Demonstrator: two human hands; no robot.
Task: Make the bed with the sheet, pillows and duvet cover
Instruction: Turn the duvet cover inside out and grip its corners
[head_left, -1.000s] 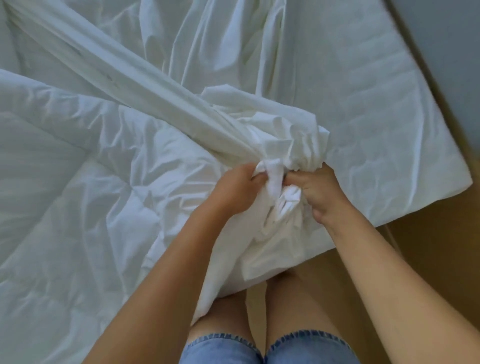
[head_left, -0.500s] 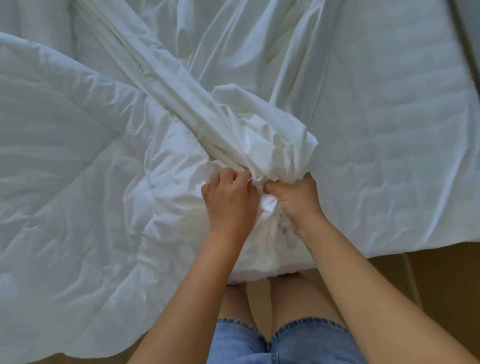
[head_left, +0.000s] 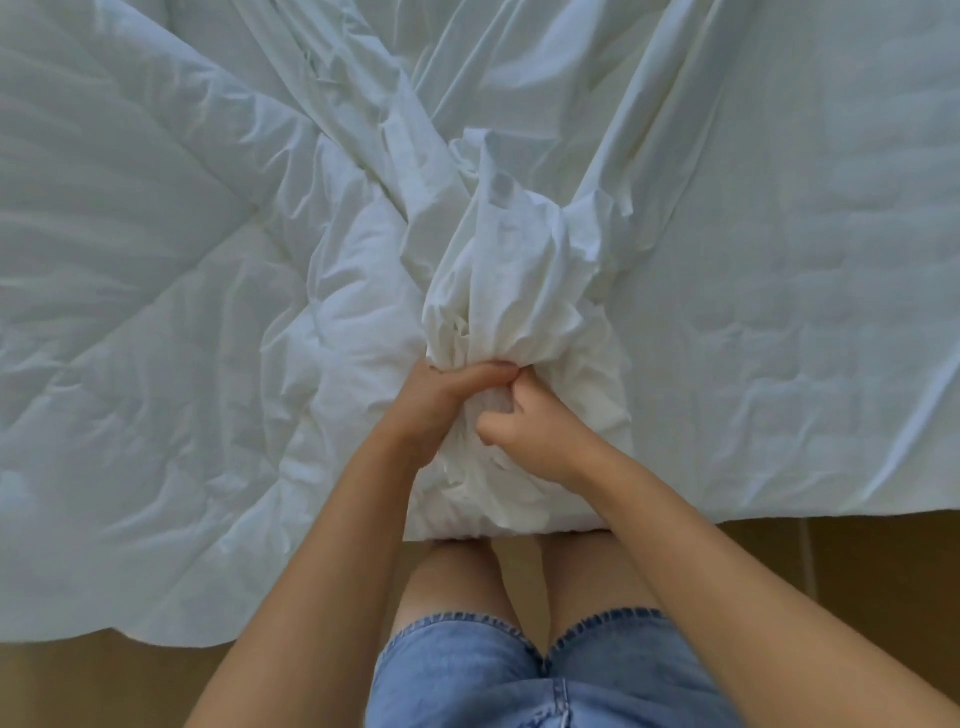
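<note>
Leftmost, the quilted duvet (head_left: 156, 312) lay spread and rumpled over the mattress, its near edge hanging past the bed toward the wooden floor (head_left: 78, 680); at centre, the duvet cover (head_left: 498, 291) was bunched into a gathered neck over a duvet corner at the bed's near edge; left hand (head_left: 441, 410) was closed round that neck from the left, fingers wrapped over the cloth; right hand (head_left: 530, 431) was pinching the cloth just beside it, fingertips curled in, thumb touching the left hand's fingers. Compared with a second earlier, the bundle had come down from a raised hold to rest on the bed, and the hands had shifted from gripping side by side to one clasping, one tucking; my reading: the corner was being seated inside the cover, not yet pulled through. To the right, the sheet (head_left: 779, 338) lay flat on the mattress, lightly creased, reaching the near edge. No pillows in view. Denim shorts (head_left: 519, 675) below, person standing against the bed.
</note>
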